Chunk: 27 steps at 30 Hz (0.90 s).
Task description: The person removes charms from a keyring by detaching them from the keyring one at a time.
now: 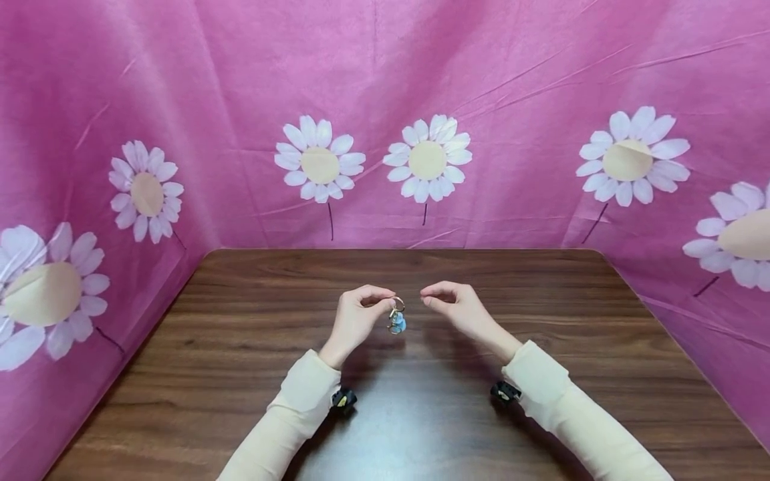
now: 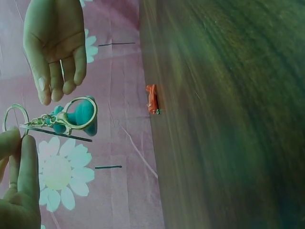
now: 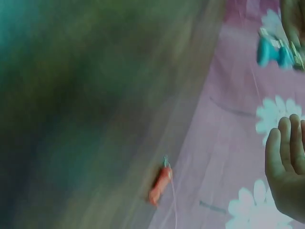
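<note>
A keychain (image 1: pixel 397 323) with a gold ring, a gold clasp and a pale blue charm hangs above the middle of the table. My left hand (image 1: pixel 356 319) pinches its ring between thumb and fingers. In the left wrist view the keychain (image 2: pixel 78 117) shows a teal, rounded charm beside the clasp. Just to its right, my right hand (image 1: pixel 460 308) is held in the air, apart from the keychain, with nothing visible between thumb and fingers. The right wrist view shows this hand's fingers (image 3: pixel 286 148) mostly straight.
A brown wood-grain table (image 1: pixel 240 374) lies beneath both hands. A pink cloth (image 1: pixel 511 67) with white daisies stands round its back and sides. A small orange object (image 2: pixel 151 99) with a greenish end sits near the table edge in both wrist views.
</note>
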{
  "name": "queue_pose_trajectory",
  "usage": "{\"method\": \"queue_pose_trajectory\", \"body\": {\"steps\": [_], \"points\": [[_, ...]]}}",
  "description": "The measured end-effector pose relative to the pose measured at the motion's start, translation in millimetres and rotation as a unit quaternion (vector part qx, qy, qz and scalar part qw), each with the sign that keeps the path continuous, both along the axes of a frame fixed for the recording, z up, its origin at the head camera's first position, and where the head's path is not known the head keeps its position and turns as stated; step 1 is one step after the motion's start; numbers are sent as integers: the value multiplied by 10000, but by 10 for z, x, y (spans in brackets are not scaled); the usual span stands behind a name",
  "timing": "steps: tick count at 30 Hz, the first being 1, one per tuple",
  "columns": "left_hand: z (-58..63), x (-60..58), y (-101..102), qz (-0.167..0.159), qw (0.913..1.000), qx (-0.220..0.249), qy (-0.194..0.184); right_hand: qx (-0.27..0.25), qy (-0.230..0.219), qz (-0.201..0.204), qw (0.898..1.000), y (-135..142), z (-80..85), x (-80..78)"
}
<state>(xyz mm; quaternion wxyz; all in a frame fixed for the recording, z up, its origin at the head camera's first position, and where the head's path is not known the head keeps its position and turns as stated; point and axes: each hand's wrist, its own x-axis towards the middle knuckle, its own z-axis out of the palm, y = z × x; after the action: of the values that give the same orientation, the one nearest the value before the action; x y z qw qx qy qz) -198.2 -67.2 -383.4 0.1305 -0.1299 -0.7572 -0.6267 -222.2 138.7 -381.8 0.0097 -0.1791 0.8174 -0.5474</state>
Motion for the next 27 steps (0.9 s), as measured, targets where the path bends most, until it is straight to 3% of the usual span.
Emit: {"method": "queue_pose_trajectory", "body": {"steps": [9, 16, 27], "points": [[35, 41, 18, -58, 9997, 221, 56, -327, 214, 515, 9979, -236, -74, 179], [263, 205, 71, -142, 9998, 115, -26, -486, -177, 614, 9968, -285, -84, 202], [230, 210, 96, -280, 9992, 279, -37, -727, -447, 663, 9941, -318, -120, 236]]}}
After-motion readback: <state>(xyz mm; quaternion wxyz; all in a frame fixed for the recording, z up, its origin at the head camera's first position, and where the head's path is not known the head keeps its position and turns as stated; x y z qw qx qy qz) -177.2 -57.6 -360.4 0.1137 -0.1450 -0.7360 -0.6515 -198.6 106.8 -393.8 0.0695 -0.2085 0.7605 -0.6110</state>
